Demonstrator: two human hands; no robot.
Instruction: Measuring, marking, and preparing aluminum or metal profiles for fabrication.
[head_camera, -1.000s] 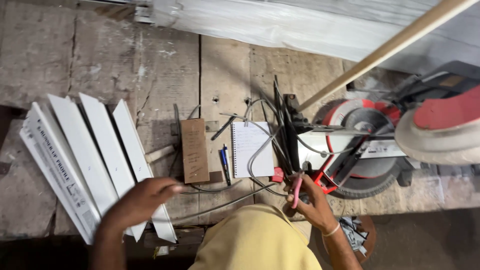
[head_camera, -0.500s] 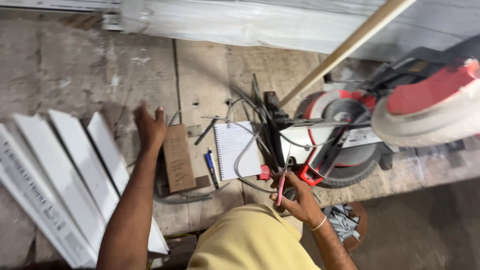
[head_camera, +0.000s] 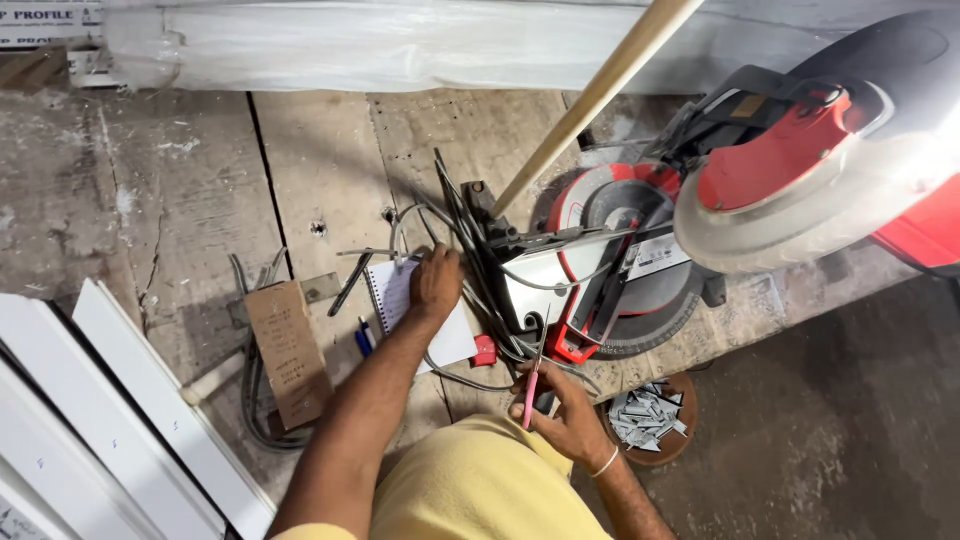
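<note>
Reaching across from the brown cardboard box (head_camera: 288, 350), the left hand (head_camera: 436, 282) now rests flat and open on the white spiral notebook (head_camera: 400, 300), gripping nothing. Right of the notebook, the right hand (head_camera: 565, 415) pinches a pink-handled tool (head_camera: 529, 395). Grey tangled cables (head_camera: 470, 260) crowd the red mitre saw (head_camera: 640, 270) beyond the notebook.

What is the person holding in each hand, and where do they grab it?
The right hand holds a thin pink-handled tool, gripped at its lower handle end. The left hand rests on the spiral notepad beside the grey strips; whether it grips anything cannot be told.
</note>
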